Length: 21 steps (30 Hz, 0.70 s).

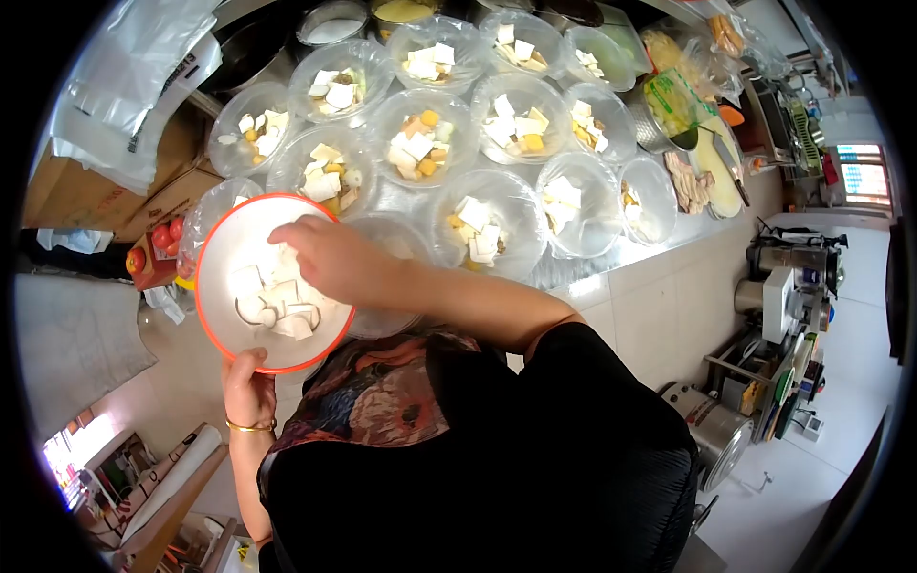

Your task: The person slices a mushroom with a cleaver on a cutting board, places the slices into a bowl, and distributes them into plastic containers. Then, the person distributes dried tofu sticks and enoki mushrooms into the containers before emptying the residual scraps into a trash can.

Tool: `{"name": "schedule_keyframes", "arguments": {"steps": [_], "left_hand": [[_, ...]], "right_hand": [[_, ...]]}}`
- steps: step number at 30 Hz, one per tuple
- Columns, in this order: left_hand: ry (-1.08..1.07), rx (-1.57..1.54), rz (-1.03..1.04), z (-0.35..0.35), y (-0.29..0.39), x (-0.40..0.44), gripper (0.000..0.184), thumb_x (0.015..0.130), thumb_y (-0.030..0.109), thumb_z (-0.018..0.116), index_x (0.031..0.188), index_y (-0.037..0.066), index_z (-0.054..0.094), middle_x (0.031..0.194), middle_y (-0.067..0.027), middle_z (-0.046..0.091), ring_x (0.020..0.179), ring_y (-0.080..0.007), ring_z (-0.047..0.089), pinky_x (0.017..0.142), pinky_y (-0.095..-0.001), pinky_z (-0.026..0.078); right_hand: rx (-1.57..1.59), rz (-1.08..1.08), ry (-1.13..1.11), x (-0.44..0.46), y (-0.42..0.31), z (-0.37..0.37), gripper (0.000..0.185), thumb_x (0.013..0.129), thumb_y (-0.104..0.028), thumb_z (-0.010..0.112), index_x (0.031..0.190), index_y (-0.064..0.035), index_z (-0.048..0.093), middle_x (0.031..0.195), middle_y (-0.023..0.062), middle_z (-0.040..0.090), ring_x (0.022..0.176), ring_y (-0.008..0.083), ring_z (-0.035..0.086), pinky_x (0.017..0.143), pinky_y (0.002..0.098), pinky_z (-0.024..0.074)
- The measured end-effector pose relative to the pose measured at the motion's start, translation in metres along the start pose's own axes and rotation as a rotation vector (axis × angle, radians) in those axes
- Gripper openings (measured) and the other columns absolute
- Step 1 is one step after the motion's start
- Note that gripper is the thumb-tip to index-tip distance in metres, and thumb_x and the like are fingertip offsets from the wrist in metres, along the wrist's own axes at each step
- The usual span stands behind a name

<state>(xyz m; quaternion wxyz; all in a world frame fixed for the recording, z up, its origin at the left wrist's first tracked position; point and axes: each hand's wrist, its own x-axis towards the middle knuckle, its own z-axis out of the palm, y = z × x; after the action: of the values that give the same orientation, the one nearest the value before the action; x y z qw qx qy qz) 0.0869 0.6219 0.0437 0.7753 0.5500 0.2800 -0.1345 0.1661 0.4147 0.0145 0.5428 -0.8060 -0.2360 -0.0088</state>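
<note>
A white bowl (218, 277) with an orange rim is held at its lower edge by my left hand (250, 387), which wears a gold bangle. White chunks (282, 304) lie inside the bowl. Over the bowl's upper right part is my right hand (325, 256), its fingers bent down inside the rim; whether they hold a chunk is hidden. Beyond the bowl, on the metal table (573, 272), several plastic-lined bowls hold white and yellow pieces, among them one bowl (489, 224) right of my right hand and another (325, 172) just above it.
Cardboard boxes (115, 186) and red tomatoes (170, 234) are at the left. A knife (731, 167) lies on a cutting board at the table's right end, near a metal pot (654, 124). Farther right, a large steel pot (707, 430) stands by a shelf.
</note>
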Motion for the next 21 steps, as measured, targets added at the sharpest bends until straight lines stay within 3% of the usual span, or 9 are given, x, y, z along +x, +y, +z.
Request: {"name": "schedule_keyframes", "arguments": {"steps": [2, 8, 11, 13, 15, 17, 21], "left_hand": [[-0.011, -0.002, -0.015, 0.005, 0.002, -0.002, 0.038, 0.07, -0.001, 0.048, 0.108, -0.004, 0.044, 0.089, -0.009, 0.052, 0.08, -0.0181, 0.054, 0.076, -0.0339, 0.048], [0.033, -0.019, -0.013, 0.008, -0.003, -0.004, 0.038, 0.071, -0.002, 0.048, 0.108, -0.005, 0.044, 0.085, -0.0081, 0.053, 0.077, -0.0176, 0.055, 0.075, -0.0331, 0.049], [0.042, -0.041, 0.028, -0.003, -0.011, -0.002, 0.037, 0.071, -0.002, 0.049, 0.108, -0.006, 0.044, 0.085, -0.0084, 0.054, 0.076, -0.0176, 0.055, 0.073, -0.0316, 0.048], [0.094, -0.065, 0.04, -0.005, -0.01, -0.011, 0.038, 0.071, -0.002, 0.048, 0.109, -0.005, 0.044, 0.088, -0.0094, 0.055, 0.078, -0.0181, 0.056, 0.072, -0.031, 0.048], [0.151, -0.083, 0.056, -0.004, -0.008, -0.019, 0.039, 0.071, -0.002, 0.048, 0.11, -0.005, 0.043, 0.09, -0.0099, 0.055, 0.079, -0.0185, 0.056, 0.071, -0.0313, 0.048], [0.18, -0.11, 0.065, -0.014, -0.011, -0.026, 0.041, 0.071, -0.001, 0.049, 0.111, -0.004, 0.043, 0.093, -0.01, 0.055, 0.081, -0.0186, 0.056, 0.072, -0.0322, 0.049], [0.31, -0.182, 0.141, -0.019, -0.017, -0.04, 0.037, 0.071, 0.0, 0.049, 0.108, -0.004, 0.045, 0.091, -0.0093, 0.054, 0.081, -0.0185, 0.057, 0.075, -0.0333, 0.05]], "right_hand": [[0.054, -0.029, -0.005, 0.004, 0.01, -0.003, 0.03, 0.077, -0.008, 0.052, 0.107, -0.0078, 0.053, 0.092, 0.0121, 0.055, 0.087, 0.0288, 0.055, 0.073, 0.0367, 0.0448], [-0.081, -0.054, -0.262, 0.009, -0.007, -0.016, 0.021, 0.077, -0.015, 0.057, 0.097, -0.0083, 0.059, 0.092, 0.0099, 0.057, 0.087, 0.0283, 0.055, 0.074, 0.0351, 0.0442], [-0.024, -0.149, 0.097, 0.019, 0.015, -0.014, 0.018, 0.077, -0.019, 0.06, 0.089, -0.0063, 0.061, 0.091, 0.0094, 0.058, 0.079, 0.0249, 0.057, 0.07, 0.0325, 0.0454], [0.086, 0.099, 0.214, 0.033, 0.012, -0.039, 0.021, 0.078, -0.023, 0.06, 0.086, -0.004, 0.062, 0.083, 0.0105, 0.06, 0.071, 0.0226, 0.058, 0.063, 0.0317, 0.0454], [0.142, 0.174, 0.182, 0.048, 0.033, -0.056, 0.025, 0.079, -0.027, 0.057, 0.079, -0.0022, 0.061, 0.075, 0.0137, 0.06, 0.069, 0.031, 0.056, 0.063, 0.0374, 0.0434], [-0.049, 0.327, 0.032, 0.061, 0.046, -0.063, 0.032, 0.081, -0.03, 0.055, 0.073, 0.0002, 0.06, 0.069, 0.0157, 0.06, 0.069, 0.0308, 0.058, 0.065, 0.0386, 0.0442], [-0.198, 0.331, -0.091, 0.078, 0.093, -0.051, 0.034, 0.081, -0.033, 0.053, 0.076, 0.0003, 0.062, 0.069, 0.0174, 0.06, 0.073, 0.031, 0.059, 0.068, 0.039, 0.0448]]}}
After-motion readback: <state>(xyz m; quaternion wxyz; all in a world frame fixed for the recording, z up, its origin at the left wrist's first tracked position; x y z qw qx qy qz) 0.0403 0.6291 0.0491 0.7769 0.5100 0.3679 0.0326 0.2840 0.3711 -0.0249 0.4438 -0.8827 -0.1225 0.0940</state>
